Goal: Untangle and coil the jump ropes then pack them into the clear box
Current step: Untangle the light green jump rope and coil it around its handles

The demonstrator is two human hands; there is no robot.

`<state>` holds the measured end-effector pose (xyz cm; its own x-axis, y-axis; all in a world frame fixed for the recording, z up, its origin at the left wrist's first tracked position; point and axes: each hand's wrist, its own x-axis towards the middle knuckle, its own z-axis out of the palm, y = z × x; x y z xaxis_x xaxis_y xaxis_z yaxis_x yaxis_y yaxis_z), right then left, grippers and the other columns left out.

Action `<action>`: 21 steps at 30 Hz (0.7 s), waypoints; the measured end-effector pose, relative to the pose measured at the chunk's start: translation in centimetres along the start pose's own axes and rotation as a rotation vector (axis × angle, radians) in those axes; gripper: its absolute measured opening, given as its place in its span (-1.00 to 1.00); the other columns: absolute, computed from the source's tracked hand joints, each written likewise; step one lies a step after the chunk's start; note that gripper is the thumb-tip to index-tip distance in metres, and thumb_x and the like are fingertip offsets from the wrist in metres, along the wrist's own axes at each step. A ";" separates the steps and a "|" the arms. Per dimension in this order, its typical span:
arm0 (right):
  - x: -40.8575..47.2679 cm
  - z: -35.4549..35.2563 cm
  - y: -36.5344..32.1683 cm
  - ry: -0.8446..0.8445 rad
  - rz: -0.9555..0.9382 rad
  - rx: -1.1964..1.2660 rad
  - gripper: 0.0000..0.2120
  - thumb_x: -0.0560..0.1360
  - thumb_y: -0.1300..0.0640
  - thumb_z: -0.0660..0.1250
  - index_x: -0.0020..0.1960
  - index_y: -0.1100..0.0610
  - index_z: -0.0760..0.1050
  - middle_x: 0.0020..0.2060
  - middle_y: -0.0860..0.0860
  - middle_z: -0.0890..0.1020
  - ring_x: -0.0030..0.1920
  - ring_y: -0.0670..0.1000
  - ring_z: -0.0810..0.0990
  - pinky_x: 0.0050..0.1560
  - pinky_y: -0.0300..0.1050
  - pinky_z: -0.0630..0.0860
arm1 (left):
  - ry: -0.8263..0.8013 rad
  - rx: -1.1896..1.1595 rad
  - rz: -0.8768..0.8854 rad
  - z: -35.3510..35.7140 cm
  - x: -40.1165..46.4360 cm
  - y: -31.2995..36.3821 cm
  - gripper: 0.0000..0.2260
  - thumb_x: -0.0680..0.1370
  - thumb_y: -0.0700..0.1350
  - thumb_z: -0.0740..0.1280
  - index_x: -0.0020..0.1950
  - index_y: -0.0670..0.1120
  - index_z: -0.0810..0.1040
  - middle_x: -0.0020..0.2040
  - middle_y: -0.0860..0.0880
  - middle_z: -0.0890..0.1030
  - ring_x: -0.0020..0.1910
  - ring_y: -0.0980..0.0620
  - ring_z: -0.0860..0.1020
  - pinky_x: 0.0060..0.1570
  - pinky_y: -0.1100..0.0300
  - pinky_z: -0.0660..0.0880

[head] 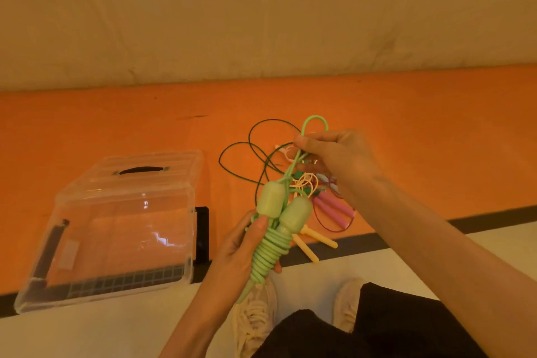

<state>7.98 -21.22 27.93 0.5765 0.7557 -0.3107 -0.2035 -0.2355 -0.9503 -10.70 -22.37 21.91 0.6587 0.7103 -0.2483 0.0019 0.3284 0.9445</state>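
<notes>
Head view: left hand (pixel 247 244) grips the nearly coiled green rope (pixel 270 253), right hand (pixel 328 154) pinches its last loop; clear box (pixel 186 212) empty, tangled pile (pixel 316 192) waits.

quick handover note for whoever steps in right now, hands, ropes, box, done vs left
Left hand grips the green rope, its cord mostly coiled round the two handles.
Right hand pinches the last free loop of that cord, held up above the pile.
Clear box sits open on the left with no rope in it; its lid lies behind it.
Still tangled on the orange mat: dark green rope, pink rope, yellow rope.
Done: green rope nearly coiled.
Left: finish its wrap, box it, then untangle, coil and pack the others.
</notes>
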 end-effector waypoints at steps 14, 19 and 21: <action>2.5 -0.9 7.2 -0.366 0.111 -0.407 -0.68 0.42 0.18 0.47 0.16 0.16 0.58 -0.01 0.16 0.67 -0.06 0.08 0.68 -0.05 -0.10 0.62 | 0.207 -0.100 -0.094 -2.9 3.9 -6.1 -0.67 0.39 0.05 0.35 0.15 0.11 0.57 0.01 0.07 0.67 0.05 0.12 0.62 0.01 0.22 0.49; 3.5 -0.6 14.2 -0.394 0.271 -0.275 -0.54 0.34 0.25 0.55 0.20 0.15 0.53 -0.05 0.17 0.67 -0.20 -0.06 0.64 -0.18 -0.24 0.58 | 0.275 -0.058 -0.132 -3.4 6.7 -9.4 -0.67 0.37 0.08 0.41 0.12 0.08 0.61 0.03 -0.03 0.67 0.07 -0.04 0.62 -0.01 0.06 0.55; 4.2 -0.4 16.4 -0.396 0.293 -0.210 -0.73 0.38 0.26 0.50 0.06 0.13 0.61 -0.06 0.17 0.68 -0.21 -0.09 0.66 -0.15 -0.24 0.59 | 0.296 -0.060 -0.172 -3.8 7.7 -11.0 -0.65 0.38 0.09 0.41 0.14 0.05 0.62 0.05 -0.04 0.67 0.07 -0.06 0.62 0.02 0.01 0.57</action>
<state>7.36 -22.15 11.04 0.1683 0.8034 -0.5712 -0.1248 -0.5575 -0.8208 -8.45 -18.13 8.81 0.4057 0.7882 -0.4627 0.0444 0.4887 0.8713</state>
